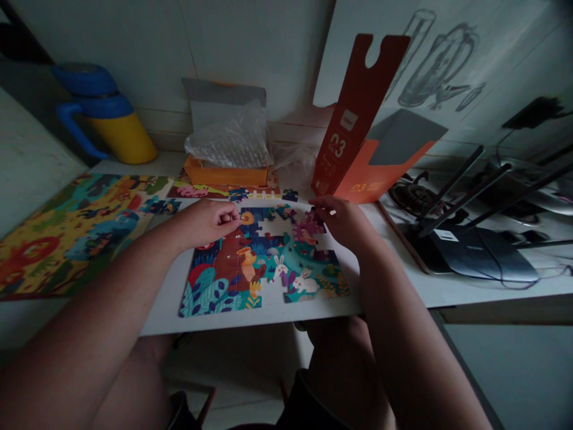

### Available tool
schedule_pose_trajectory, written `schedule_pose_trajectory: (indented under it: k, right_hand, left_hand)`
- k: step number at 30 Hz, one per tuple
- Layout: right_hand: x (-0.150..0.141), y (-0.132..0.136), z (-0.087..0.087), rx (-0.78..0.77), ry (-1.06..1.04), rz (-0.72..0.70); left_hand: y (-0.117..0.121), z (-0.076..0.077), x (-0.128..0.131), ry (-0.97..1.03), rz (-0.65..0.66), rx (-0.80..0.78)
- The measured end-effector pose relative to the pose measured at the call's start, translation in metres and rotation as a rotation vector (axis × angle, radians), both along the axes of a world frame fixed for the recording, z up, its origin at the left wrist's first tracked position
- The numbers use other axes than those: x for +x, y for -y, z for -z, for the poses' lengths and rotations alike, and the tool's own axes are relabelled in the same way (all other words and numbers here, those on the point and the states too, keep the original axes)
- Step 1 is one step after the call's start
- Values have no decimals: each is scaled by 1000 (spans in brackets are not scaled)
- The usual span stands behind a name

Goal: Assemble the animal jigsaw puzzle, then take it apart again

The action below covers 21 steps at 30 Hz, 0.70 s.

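A partly assembled jigsaw puzzle (264,263) with a bear and white rabbits lies on the white table (447,286) in front of me. My left hand (210,222) is closed, pinching an orange-and-blue puzzle piece (246,218) at the puzzle's upper left edge. My right hand (342,222) rests at the upper right of the puzzle, fingers curled onto a purple piece (307,228) there. A few loose pieces (237,194) lie just beyond the puzzle.
A finished colourful puzzle (67,233) lies to the left. Behind stand a blue and yellow jug (107,116), an orange box with a plastic bag (228,149) and an upright orange card sleeve (358,119). A black router with antennas (470,239) sits to the right.
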State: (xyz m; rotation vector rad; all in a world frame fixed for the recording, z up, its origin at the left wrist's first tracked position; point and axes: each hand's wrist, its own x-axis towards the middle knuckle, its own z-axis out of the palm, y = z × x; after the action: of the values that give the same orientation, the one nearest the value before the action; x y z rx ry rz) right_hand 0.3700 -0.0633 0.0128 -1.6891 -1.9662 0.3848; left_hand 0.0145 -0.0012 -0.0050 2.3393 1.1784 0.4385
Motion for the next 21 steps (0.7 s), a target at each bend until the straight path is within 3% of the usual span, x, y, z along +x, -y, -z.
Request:
schedule_pose_trajectory:
  k: [21]
  right_hand:
    - [8, -4, 6, -70, -107, 59]
  left_hand:
    - [1, -1, 0, -28, -19, -8]
